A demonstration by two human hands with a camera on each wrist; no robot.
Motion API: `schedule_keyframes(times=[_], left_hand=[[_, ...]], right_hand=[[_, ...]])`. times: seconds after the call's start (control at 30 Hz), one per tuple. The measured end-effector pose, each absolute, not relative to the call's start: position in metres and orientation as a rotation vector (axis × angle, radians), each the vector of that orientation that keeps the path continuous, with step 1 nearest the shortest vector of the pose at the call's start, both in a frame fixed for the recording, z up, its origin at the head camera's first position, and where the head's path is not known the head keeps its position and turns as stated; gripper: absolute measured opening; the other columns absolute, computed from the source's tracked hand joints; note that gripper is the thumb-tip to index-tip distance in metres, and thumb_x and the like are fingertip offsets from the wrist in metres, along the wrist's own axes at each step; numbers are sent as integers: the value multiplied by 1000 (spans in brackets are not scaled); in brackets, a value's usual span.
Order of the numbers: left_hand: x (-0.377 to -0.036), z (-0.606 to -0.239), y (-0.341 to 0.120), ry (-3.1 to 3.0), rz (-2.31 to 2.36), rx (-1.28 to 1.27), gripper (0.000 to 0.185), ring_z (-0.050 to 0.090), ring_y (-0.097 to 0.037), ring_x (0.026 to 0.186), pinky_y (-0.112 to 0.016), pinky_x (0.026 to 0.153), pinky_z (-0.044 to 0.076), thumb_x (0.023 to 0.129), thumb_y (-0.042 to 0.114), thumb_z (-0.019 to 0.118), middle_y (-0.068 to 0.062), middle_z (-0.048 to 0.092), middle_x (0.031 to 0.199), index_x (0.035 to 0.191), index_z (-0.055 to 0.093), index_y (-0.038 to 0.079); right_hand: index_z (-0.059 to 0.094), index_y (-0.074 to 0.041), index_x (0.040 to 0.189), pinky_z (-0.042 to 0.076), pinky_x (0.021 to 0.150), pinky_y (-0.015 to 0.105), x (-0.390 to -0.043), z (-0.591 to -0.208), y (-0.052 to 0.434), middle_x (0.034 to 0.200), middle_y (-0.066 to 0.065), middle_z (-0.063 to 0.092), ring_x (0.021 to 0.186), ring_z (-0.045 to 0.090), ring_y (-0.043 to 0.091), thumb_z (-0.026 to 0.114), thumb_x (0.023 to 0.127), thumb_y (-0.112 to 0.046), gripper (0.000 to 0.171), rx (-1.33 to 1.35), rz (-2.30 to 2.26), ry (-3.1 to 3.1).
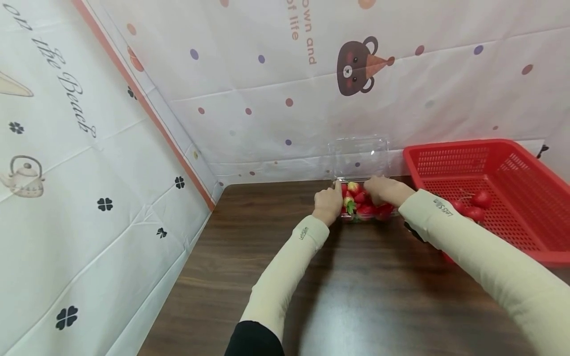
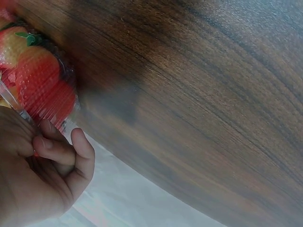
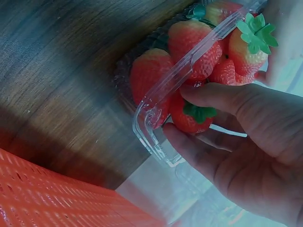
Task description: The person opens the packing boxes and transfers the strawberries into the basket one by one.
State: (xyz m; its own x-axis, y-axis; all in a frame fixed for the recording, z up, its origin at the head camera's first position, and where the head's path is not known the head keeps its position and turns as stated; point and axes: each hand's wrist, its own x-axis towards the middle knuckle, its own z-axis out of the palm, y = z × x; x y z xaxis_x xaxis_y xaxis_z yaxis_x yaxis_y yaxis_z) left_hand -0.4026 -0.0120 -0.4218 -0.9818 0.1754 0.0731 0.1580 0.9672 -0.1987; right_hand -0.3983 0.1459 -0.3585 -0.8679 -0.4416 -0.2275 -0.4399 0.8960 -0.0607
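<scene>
A clear plastic clamshell box (image 3: 163, 92) full of strawberries (image 1: 366, 209) sits at the table's far edge, its lid (image 1: 360, 152) raised against the wall covering. My left hand (image 1: 327, 203) grips the box's left side, fingers curled at the rim (image 2: 19, 109). Inside the box's right end, my right hand (image 3: 258, 137) pinches one strawberry (image 3: 189, 124) with a green leafy cap between thumb and fingers. Other strawberries (image 3: 149, 78) lie around it, one with a large green cap (image 3: 257, 34) toward the left hand. From the head view, the right hand (image 1: 384, 190) covers that pinched fruit.
Right of the box stands a red perforated plastic basket (image 1: 530, 198), holding several red fruits (image 1: 481, 199) with thin stems, likely cherries. The right forearm crosses in front of the basket. A printed cloth (image 1: 267, 74) hangs behind the brown wooden table (image 1: 249, 237).
</scene>
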Motion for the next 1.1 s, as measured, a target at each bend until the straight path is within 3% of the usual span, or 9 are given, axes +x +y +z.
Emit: schedule_keyframes(times=[0.27, 0.43, 0.5, 0.67, 0.87, 1.1], left_hand=[[-399, -429, -13, -3066, 278, -268, 42, 75, -18, 89, -34, 69, 59, 108, 21, 41, -1, 76, 107, 150, 37, 16], [-396, -433, -14, -3069, 286, -256, 42, 75, -17, 88, -34, 68, 59, 108, 22, 43, -1, 76, 107, 149, 38, 15], [-396, -435, -14, -3065, 294, -251, 42, 75, -17, 88, -34, 67, 59, 108, 22, 42, -1, 76, 107, 149, 38, 15], [-396, -436, -13, -3063, 296, -260, 43, 74, -17, 89, -33, 66, 58, 108, 22, 41, -1, 76, 109, 151, 38, 16], [-397, -431, -16, -3065, 294, -243, 44, 75, -18, 89, -34, 68, 58, 107, 21, 44, -1, 76, 110, 150, 38, 14], [-398, -427, -22, -3093, 291, -216, 43, 75, -19, 92, -34, 70, 58, 109, 20, 39, -2, 75, 114, 151, 36, 13]], right_hand=[[65, 2, 94, 53, 62, 37, -396, -342, 156, 83, 14, 64, 74, 60, 26, 75, 77, 3, 20, -676, -131, 2926], [63, 2, 90, 55, 63, 41, -400, -314, 166, 83, 16, 64, 74, 62, 29, 71, 80, 5, 14, -713, -101, 3032], [64, 5, 96, 56, 67, 45, -403, -303, 171, 90, 22, 66, 79, 65, 34, 68, 81, 7, 15, -715, -84, 3076], [58, 6, 125, 58, 80, 55, -406, -286, 193, 111, 31, 65, 95, 67, 42, 73, 84, 3, 44, -707, -47, 3148], [59, 6, 117, 56, 73, 57, -406, -280, 228, 101, 29, 59, 83, 65, 41, 71, 84, 4, 36, -719, -70, 3263], [55, 6, 125, 53, 76, 60, -407, -278, 268, 108, 33, 55, 89, 59, 46, 63, 87, 8, 38, -619, -128, 3309]])
